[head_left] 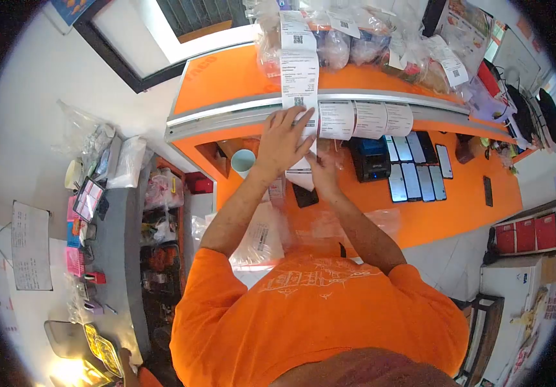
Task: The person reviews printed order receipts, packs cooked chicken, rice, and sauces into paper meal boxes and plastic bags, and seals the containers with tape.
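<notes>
A long printed receipt (299, 80) runs down over the metal rail (226, 119) of the orange counter. My left hand (282, 143) lies on it with fingers spread, against the rail's edge. Just below and to the right, my right hand (324, 173) has its fingers closed at the receipt's lower end; the fingertips are partly hidden. Shorter receipts (371, 120) hang from the rail beside the long one. A dark phone (305, 196) lies on the counter under my hands.
Several lit phones (409, 180) lie beside a black receipt printer (372, 161). A light blue cup (243, 161) stands left of my arm. Filled plastic bags (336, 50) line the upper shelf. Plastic bags (258, 235) lie at the counter's near edge. A grey side counter (116, 258) runs along the left.
</notes>
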A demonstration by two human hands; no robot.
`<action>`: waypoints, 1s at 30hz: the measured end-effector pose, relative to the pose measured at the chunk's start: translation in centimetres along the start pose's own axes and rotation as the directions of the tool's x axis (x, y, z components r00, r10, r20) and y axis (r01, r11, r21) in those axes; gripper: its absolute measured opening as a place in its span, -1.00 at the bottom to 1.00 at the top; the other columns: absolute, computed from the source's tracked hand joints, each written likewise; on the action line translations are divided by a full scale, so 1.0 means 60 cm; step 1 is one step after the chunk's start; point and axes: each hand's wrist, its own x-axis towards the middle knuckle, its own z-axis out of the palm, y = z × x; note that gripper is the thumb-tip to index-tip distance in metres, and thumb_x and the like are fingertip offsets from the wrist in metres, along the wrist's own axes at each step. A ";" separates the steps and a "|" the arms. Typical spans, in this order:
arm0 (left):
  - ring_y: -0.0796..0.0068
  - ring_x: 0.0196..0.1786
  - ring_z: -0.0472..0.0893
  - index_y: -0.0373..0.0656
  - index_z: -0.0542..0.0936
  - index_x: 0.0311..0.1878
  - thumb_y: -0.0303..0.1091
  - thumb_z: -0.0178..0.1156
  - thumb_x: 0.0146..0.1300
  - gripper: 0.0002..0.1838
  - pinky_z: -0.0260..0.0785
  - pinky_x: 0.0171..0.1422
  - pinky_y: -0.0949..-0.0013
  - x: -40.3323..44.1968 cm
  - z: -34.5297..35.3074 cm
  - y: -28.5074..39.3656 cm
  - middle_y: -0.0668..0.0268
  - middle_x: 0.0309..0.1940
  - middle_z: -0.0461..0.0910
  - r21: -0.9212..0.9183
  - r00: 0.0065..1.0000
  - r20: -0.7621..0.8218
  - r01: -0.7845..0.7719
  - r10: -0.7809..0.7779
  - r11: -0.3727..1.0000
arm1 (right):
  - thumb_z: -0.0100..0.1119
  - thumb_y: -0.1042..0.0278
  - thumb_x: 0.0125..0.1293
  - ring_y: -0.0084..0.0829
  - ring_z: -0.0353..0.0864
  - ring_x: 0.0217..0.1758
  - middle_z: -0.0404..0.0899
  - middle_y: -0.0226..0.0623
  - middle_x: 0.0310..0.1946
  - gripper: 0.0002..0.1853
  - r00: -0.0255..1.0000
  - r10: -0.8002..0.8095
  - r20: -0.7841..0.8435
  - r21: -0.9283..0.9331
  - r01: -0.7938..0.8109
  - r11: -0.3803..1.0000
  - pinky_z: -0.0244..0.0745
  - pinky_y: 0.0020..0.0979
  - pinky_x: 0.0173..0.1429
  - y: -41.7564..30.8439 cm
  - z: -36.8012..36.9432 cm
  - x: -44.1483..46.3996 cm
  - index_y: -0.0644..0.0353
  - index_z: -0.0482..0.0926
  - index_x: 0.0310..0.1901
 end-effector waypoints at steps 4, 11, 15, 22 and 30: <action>0.14 0.20 0.40 -0.01 0.47 0.33 0.01 0.20 0.26 -0.40 0.14 0.35 0.06 0.000 0.000 0.005 0.21 0.23 0.44 0.101 0.997 0.022 0.065 -0.067 0.993 | 0.07 0.39 0.44 -0.46 0.57 -0.05 0.66 -0.23 -0.11 -0.72 0.972 -0.226 -0.058 -0.059 0.223 0.973 0.44 -0.39 0.07 -0.002 0.032 0.000 0.38 0.54 0.07; 0.26 0.13 0.41 0.10 0.53 0.29 0.04 0.20 0.23 -0.43 0.12 0.33 0.05 0.002 0.006 0.001 0.32 0.21 0.45 0.113 0.999 0.002 0.032 -0.033 0.993 | 0.06 0.41 0.44 -0.47 0.55 -0.16 0.61 -0.27 -0.25 -0.79 0.986 -0.125 -0.109 -0.003 0.126 0.992 0.44 -0.33 -0.03 0.065 0.040 0.003 0.36 0.58 -0.04; 0.26 0.11 0.43 0.09 0.54 0.27 -0.12 0.27 0.21 -0.47 0.13 0.30 0.05 0.008 0.002 0.002 0.34 0.20 0.47 0.092 0.997 0.037 0.058 -0.062 0.994 | 0.00 0.41 0.49 -0.60 0.55 -0.12 0.63 -0.40 -0.15 -0.75 0.983 0.068 0.171 -0.103 -0.051 0.993 0.43 -0.51 0.03 0.162 0.018 0.024 0.36 0.57 0.04; 0.27 -0.03 0.49 0.04 0.68 -0.02 -0.36 0.32 0.05 -0.64 0.16 0.23 0.02 -0.041 0.001 0.003 0.42 -0.11 0.60 0.040 0.958 -0.260 0.135 -0.120 0.990 | 0.19 0.13 0.40 -0.51 0.58 -0.27 0.62 -0.35 -0.27 -0.68 0.989 0.048 0.143 0.125 -0.066 0.990 0.50 -0.47 -0.14 0.022 -0.025 -0.049 0.21 0.62 -0.01; 0.30 0.11 0.42 0.04 0.40 0.32 -0.28 0.36 0.14 -0.36 0.13 0.29 0.05 -0.222 0.015 0.181 0.18 0.14 0.43 -0.456 0.913 -0.207 0.227 -0.351 0.861 | 0.26 0.11 0.36 -0.52 0.63 -0.19 0.69 -0.32 -0.19 -0.60 0.881 0.119 0.457 -0.063 -0.101 0.993 0.52 -0.42 -0.11 -0.121 -0.116 -0.072 0.28 0.63 0.03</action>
